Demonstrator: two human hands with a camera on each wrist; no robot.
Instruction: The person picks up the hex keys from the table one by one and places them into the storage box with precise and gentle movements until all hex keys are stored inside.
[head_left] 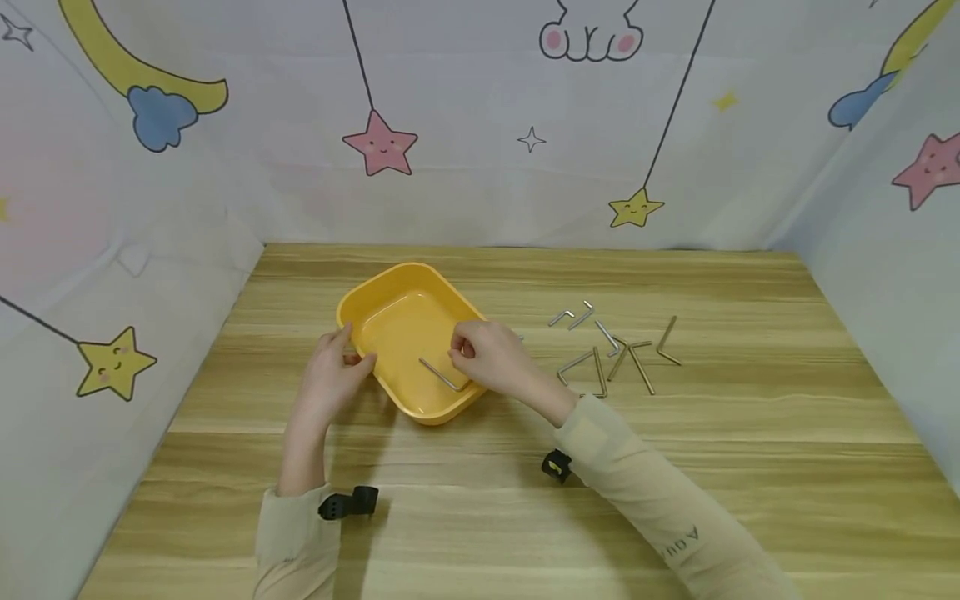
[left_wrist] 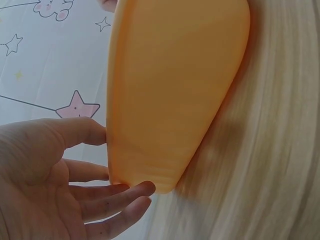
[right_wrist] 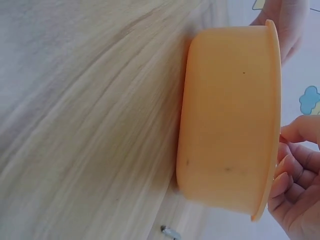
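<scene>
Steadying smooth yellow tray (head_left: 375,302), hands (head_left: 333,371) place L-shaped key (head_left: 441,374).

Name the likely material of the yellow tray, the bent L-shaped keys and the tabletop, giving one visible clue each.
Yellow tray: probably plastic, smooth, faintly glossy, moulded rounded rim.
L-shaped keys: likely metal, thin, silvery-grey.
Tabletop: wood or wood-look laminate, pale streaked grain; cannot tell which.

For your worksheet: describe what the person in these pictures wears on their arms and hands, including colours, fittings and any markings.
Both hands are bare. The left hand and right hand come out of long, pale beige sleeves. A small black clip-like fitting sits at the left sleeve cuff and another at the right sleeve cuff. The right sleeve carries small dark lettering on the forearm, too small to read.
</scene>
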